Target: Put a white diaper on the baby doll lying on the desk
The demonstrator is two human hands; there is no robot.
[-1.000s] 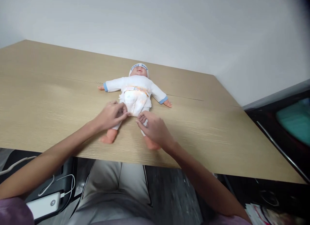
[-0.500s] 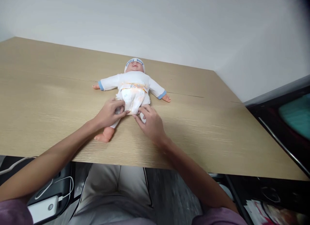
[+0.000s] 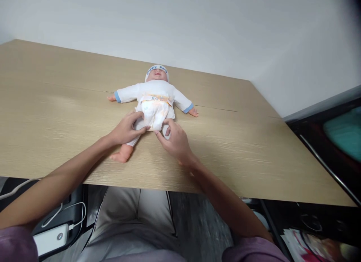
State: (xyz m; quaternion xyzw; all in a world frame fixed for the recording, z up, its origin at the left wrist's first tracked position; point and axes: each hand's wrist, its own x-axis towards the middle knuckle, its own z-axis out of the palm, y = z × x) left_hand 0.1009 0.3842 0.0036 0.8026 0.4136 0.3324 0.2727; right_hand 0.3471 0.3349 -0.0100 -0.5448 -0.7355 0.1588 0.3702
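Observation:
A baby doll in a white top with blue cuffs and a lettered white cap lies on its back, its head toward the wall. A white diaper with an orange patterned waistband is around its hips. My left hand grips the diaper's edge at the leg on the left, thumb at the bottom and fingers curled over the side. On the other side, my right hand holds the edge near the other leg, thumb and fingers bent around it. That leg is mostly hidden behind my right hand and wrist.
The doll lies on a wooden table with a wall behind it. A dark-framed object with a greenish panel stands at the right. Below the front edge are a white power bank with a cable and some printed papers.
My fingers have opened a little wider around the diaper's leg edges, and the fingers of both hands have shifted outward. The view has tilted slightly; the doll lies in the same place.

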